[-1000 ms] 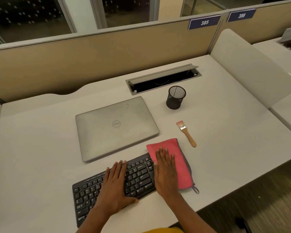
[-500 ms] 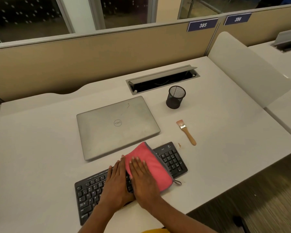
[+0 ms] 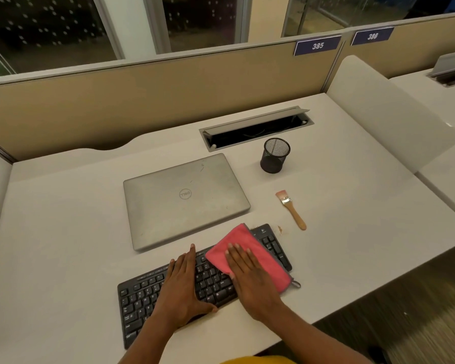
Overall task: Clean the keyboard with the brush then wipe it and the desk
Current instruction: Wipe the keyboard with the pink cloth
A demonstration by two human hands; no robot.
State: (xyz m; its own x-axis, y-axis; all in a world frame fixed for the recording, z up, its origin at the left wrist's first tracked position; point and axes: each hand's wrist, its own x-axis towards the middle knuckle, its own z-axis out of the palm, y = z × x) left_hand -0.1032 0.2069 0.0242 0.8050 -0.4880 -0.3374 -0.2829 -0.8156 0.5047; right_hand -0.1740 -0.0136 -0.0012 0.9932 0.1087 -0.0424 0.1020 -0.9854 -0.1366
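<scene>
— What do we see around the keyboard (image 3: 142, 298)?

— It lies at the near edge of the white desk (image 3: 63, 232), angled, with a closed silver laptop (image 3: 184, 198) just behind it. The brush (image 3: 292, 209) lies apart to the right, bristles away from us, with a small brown speck (image 3: 280, 228) between its handle and the keyboard's corner. Farther back stand a black mesh cup (image 3: 275, 155) and an open cable slot (image 3: 255, 130).

— And our hands?

— Our left hand (image 3: 181, 287) lies flat on the middle keys, fingers straight, thumb at the near edge. Our right hand (image 3: 250, 277), fingers straight too, presses the pink cloth (image 3: 237, 237) onto the right part of the keyboard. The cloth and both hands cover much of the keys; the number pad shows past the cloth.

— Anything we can read?

— The laptop lid bears the Dell logo (image 3: 185, 194), upside down to us. On the beige partition (image 3: 142, 101) two blue plates read 385 (image 3: 317, 45) and 386 (image 3: 372, 36). The keyboard's far right corner carries a small mark, too small for us to read. A white divider (image 3: 386, 114) closes the desk's right side.
</scene>
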